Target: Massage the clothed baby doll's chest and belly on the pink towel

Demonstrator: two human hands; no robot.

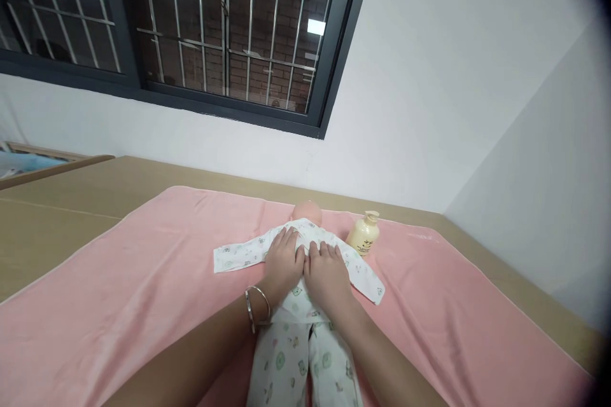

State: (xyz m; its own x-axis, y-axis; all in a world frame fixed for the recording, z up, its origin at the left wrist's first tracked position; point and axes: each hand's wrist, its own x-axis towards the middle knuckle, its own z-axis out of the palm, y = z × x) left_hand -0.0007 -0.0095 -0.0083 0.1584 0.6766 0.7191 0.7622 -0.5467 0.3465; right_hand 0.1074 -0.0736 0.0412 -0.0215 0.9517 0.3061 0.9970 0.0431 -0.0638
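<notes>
A baby doll (308, 210) lies on a pink blanket (157, 267), its head toward the wall. It wears a white long-sleeved top (298, 305) with small prints and matching trousers (281, 362), the sleeves spread out to both sides. My left hand (285, 261), with a silver bangle on the wrist, rests flat on the left of the doll's chest, fingers stretched forward. Beside it my right hand (328, 272) lies flat on the right of the chest, the thumbs close together. Near the doll's right-hand sleeve stands a cream pump bottle (364, 233).
The blanket covers a wooden tabletop (62, 222) that meets a white wall (405, 76). Above is a dark-framed window (329, 63) with metal bars behind it. At the far left a wooden-edged bed or crib (57, 168) holds something blue.
</notes>
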